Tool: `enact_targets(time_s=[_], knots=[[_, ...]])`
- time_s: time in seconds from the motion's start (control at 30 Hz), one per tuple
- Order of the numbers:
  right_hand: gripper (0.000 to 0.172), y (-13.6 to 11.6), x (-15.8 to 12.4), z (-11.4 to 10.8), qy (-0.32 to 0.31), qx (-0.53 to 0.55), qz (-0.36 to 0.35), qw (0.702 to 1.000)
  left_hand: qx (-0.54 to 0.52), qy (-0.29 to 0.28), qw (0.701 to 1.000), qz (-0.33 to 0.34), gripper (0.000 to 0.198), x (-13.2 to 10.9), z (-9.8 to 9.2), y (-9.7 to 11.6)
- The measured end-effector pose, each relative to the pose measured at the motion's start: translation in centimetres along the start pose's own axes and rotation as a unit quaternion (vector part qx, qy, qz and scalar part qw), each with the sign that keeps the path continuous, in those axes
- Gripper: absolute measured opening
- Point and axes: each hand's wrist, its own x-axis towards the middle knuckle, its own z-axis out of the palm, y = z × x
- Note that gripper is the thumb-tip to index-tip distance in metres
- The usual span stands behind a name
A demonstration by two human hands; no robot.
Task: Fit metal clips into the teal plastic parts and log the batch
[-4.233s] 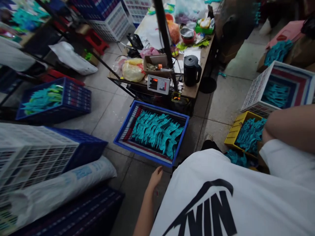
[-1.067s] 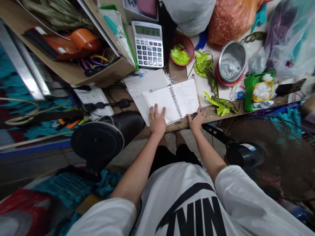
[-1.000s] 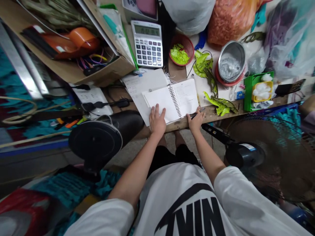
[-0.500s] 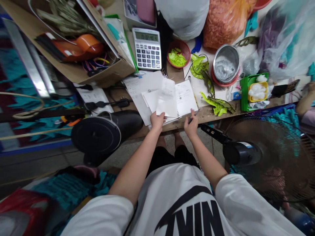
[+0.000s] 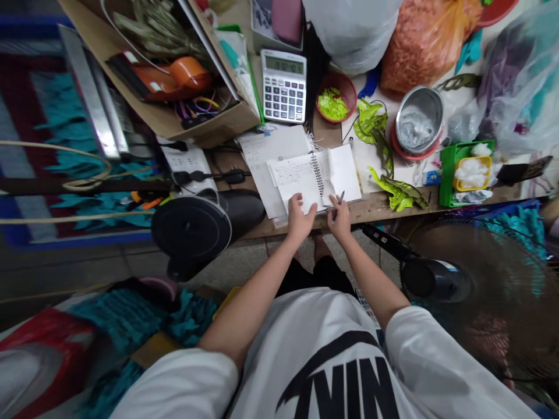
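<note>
A spiral notebook [image 5: 298, 179] lies open on loose paper sheets [image 5: 257, 154] at the table's near edge, with handwriting on its left page. My left hand [image 5: 300, 220] rests at the bottom of that page, thumb and fingers apart, holding nothing. Close by on the right, my right hand [image 5: 340, 221] is closed around a dark pen [image 5: 342, 196] whose end points up and away from me. Its fingers touch the lower edge of the right page, which looks slightly lifted or curled near the spiral.
Beyond the notebook sit a calculator [image 5: 285, 87] and a red basket [image 5: 348, 93] of yellow-green pieces. To the right are a metal bowl [image 5: 419, 119] and a green tray [image 5: 448, 174]. A black round-topped object [image 5: 187, 230] stands left; a fan [image 5: 489, 302] stands right.
The page my left hand was holding up has gone over, and the written left page shows. My left hand has let go and spread. My right hand, with the pen, has moved closer to the spiral.
</note>
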Motion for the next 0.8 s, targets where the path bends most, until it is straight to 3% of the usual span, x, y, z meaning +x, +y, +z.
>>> enact_targets(time_s=[0.1, 0.2, 0.27, 0.33, 0.4, 0.5, 0.6, 0.73, 0.8], knots=[[0.02, -0.8, -1.1, -0.2, 0.018, -0.017, -0.02, 0.999, 0.018, -0.089, 0.994, 0.059, 0.06, 1.8, 1.4, 0.9], [0.015, -0.9, -1.2, -1.5, 0.099, -0.085, 0.057, 0.99, 0.036, -0.173, 0.975, 0.133, 0.054, 2.9, 1.8, 1.6], [0.023, -0.7, -0.7, -2.9, 0.176, -0.117, 0.13, 0.969, 0.097, -0.217, 0.952, 0.191, 0.055, 3.2, 1.9, 2.1], [0.032, -0.5, 0.0, -4.3, 0.223, -0.11, 0.159, 0.956, 0.178, -0.24, 0.926, 0.23, 0.063, 3.6, 2.3, 2.8], [0.038, -0.5, 0.9, -5.3, 0.21, -0.065, 0.124, 0.968, 0.225, -0.245, 0.912, 0.242, 0.068, 3.9, 2.7, 3.5], [0.041, -1.1, 2.6, -5.8, 0.098, -0.039, 0.043, 0.993, 0.212, -0.25, 0.914, 0.239, 0.064, 3.4, 2.7, 4.2], [0.038, -1.8, 4.9, -6.1, 0.031, -0.122, 0.051, 0.991, 0.191, -0.27, 0.914, 0.236, 0.054, 0.8, 0.5, 3.8], [0.036, -3.0, 8.1, -8.1, 0.093, -0.151, 0.126, 0.976, 0.152, -0.321, 0.91, 0.214, 0.033, -5.9, -5.8, 3.1], [0.04, -4.1, 9.5, -9.6, 0.099, -0.116, 0.134, 0.979, 0.127, -0.333, 0.909, 0.215, 0.03, -9.7, -9.3, 4.6]])
